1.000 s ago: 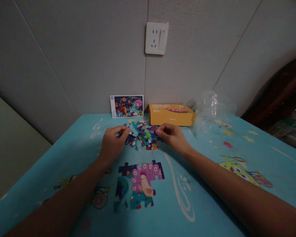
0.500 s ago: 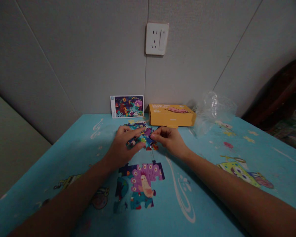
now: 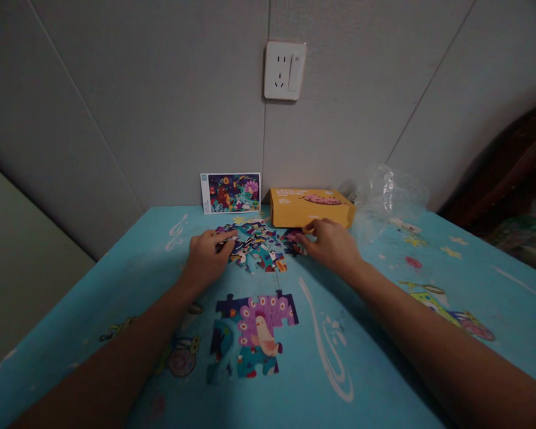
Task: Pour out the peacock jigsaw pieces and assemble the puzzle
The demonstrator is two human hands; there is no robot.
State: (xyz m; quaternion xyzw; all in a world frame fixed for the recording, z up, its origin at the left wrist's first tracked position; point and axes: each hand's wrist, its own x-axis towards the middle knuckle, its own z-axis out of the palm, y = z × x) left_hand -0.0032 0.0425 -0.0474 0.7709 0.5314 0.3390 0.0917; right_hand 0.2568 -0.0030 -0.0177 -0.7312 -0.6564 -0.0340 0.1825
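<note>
1. A yellow box is seen at the far edge of the blue bench.
2. A picture card is leaned against the wall.
3. A crumpled plastic bag is seen right of the box.
4. A wall socket is mounted above.

There is only one view, from a camera worn on the person's head, and it looks forward and down over the blue tabletop toward the grey wall behind it. The camera is close to the work: both forearms enter from the bottom corners, and the left hand and the right hand meet near the middle of the frame. The wall socket sits high in the centre, and straight lines bend outward at the edges.
</note>
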